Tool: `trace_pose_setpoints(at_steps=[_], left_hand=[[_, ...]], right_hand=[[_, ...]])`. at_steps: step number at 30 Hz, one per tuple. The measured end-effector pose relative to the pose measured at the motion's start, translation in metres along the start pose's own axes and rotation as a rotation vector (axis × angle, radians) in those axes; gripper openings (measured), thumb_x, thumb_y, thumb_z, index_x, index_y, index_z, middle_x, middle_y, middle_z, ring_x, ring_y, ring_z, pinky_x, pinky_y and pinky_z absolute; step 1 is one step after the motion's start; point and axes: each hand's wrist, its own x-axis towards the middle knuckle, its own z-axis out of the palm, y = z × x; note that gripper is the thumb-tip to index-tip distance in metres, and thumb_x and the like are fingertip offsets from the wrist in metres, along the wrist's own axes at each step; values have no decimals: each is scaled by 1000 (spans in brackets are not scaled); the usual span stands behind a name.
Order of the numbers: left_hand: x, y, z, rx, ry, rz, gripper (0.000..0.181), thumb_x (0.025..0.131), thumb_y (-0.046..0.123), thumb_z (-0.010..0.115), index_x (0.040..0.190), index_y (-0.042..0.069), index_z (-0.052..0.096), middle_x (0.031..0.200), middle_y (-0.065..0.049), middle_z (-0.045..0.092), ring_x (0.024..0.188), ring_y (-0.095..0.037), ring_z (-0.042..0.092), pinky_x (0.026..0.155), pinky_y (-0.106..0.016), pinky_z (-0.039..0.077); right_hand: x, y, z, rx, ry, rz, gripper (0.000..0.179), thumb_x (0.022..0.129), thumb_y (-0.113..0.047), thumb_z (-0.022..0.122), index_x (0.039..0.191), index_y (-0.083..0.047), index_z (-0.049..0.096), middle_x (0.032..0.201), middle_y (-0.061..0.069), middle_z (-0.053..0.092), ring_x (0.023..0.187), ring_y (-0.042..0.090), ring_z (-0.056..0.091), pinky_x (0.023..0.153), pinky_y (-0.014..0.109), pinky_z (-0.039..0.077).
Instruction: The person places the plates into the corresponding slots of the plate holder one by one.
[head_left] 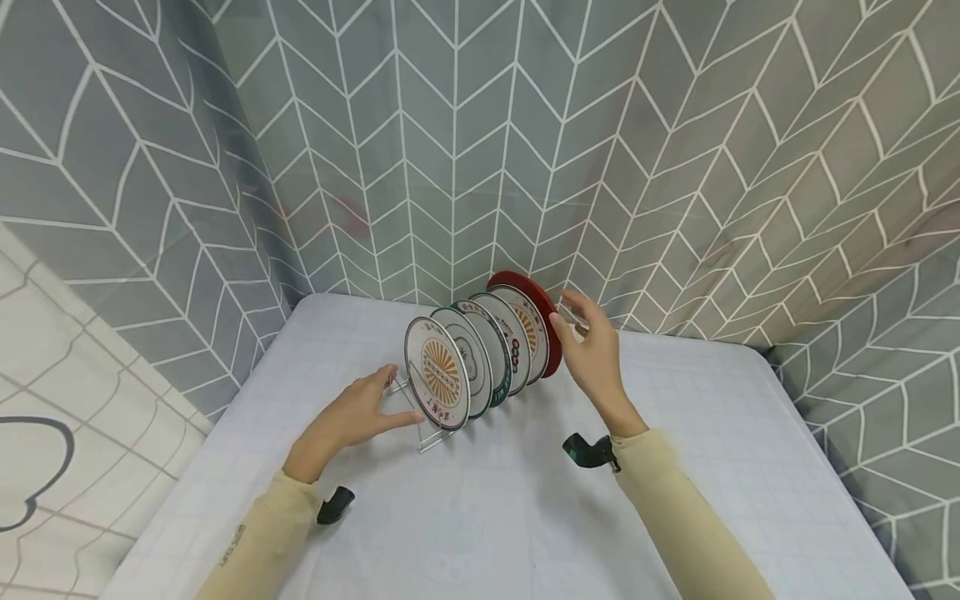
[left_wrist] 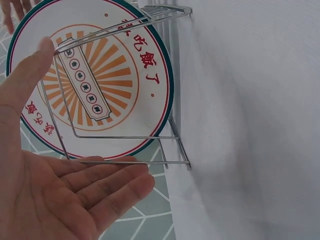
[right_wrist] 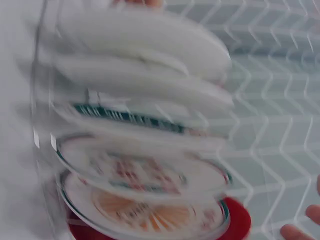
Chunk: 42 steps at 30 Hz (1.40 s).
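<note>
A wire dish rack (left_wrist: 125, 137) holds several upright plates in a row. At its near left end stands a white plate (head_left: 438, 372) with an orange sunburst and red lettering. A red plate (head_left: 517, 281) stands at the far right end, behind another sunburst plate (right_wrist: 145, 212). My left hand (head_left: 352, 417) is at the rack's left end, thumb and fingers spread on either side of the wire frame; whether it bears on the wire, I cannot tell. Beside the red plate is my right hand (head_left: 596, 354), fingers apart, holding nothing. The right wrist view is blurred.
The rack stands toward the back of a table with a white cloth (head_left: 465, 533). Behind it hangs a grey curtain (head_left: 465, 167) with white zigzag lines, which also runs along the sides. Small black devices (head_left: 588, 451) are worn on both wrists.
</note>
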Motion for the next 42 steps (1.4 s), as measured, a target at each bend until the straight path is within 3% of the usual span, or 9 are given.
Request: trace_pose_setpoints(at_steps=[2,5,10,13,18,20,25,31,42], left_hand=[[2,-2,-1,-17,4,17,112,77,67,70,149,-7,28,142,-30,48,132,-42,48,109,-57,39],[4,-5,-1,-59,2,33,110,78,64,71,151,-5,25,147,-27,44,132,-42,48,110,-58,38],[6,-12,2,-139,-4,68,98,87,56,66,154,1,21,155,-22,34,132,-43,47,109,-59,39],[7,-16,4,-185,8,138,87,92,48,64,155,6,22,157,-20,32,133,-44,46,108,-59,39],[10,-22,7,-258,44,230,74,94,33,64,155,9,28,157,-16,33,135,-43,43,110,-63,35],[11,-24,8,-289,50,256,71,95,27,63,154,8,29,157,-16,34,136,-43,43,111,-63,33],[14,-27,10,-343,38,316,63,97,14,59,152,3,30,156,-17,34,135,-44,43,112,-62,33],[14,-32,7,-396,46,356,54,98,9,56,148,-2,38,152,-19,41,131,-46,47,109,-62,36],[22,-40,6,-474,-31,353,56,100,15,55,151,5,35,156,-13,38,137,-42,40,113,-60,32]], right_hand=[[-16,-9,9,22,84,-95,37,93,-8,66,128,-1,60,120,20,64,110,34,60,90,44,55],[-41,-19,26,12,126,-216,35,88,-3,71,122,0,63,111,17,65,99,31,59,76,32,53],[-79,-33,56,21,54,-286,37,86,-7,74,120,0,64,117,12,66,107,26,58,80,33,52],[-96,-37,73,47,16,-334,38,85,-4,74,121,-1,63,117,11,65,106,25,59,81,39,53],[-111,-41,99,99,-32,-421,41,85,-1,73,124,-2,61,121,11,62,111,25,59,90,37,53],[-114,-43,108,91,-54,-427,43,86,-3,73,126,-2,59,126,11,60,118,25,57,97,38,52],[-122,-50,123,5,-93,-371,55,86,-8,75,135,-1,52,134,14,55,125,28,53,101,41,51],[-125,-56,147,-144,-142,-312,69,87,-16,75,143,4,40,138,22,46,131,32,46,105,44,47],[-118,-34,185,-243,-55,-317,62,92,-10,67,142,10,37,140,24,45,133,34,46,108,43,44]])
